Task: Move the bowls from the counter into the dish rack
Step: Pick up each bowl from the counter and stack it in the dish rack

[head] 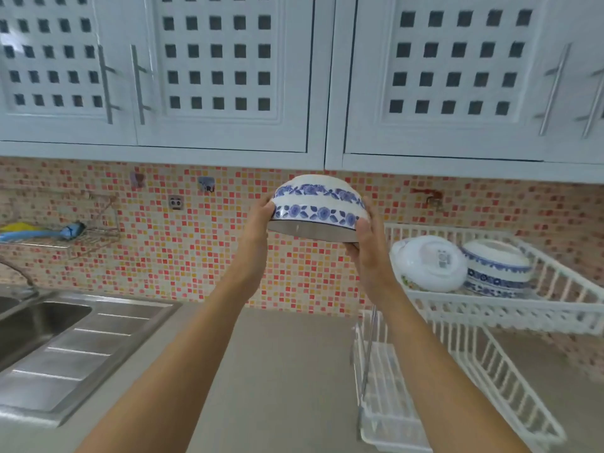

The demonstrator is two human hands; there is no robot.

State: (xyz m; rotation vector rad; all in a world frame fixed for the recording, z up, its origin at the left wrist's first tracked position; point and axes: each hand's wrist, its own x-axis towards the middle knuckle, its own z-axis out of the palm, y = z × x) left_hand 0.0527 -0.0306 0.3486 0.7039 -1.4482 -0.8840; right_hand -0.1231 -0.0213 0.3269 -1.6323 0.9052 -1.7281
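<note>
I hold a white bowl with blue flower bands upside down in the air, high above the counter and left of the rack. My left hand grips its left rim and my right hand grips its right rim. The white two-tier dish rack stands at the right. Its upper tier holds a plain white bowl tilted on its side and a blue-patterned bowl upside down beside it.
A steel sink with drainboard lies at the left. The beige counter stretches below my arms. White wall cabinets hang overhead. A wire wall shelf carries brushes on the tiled wall.
</note>
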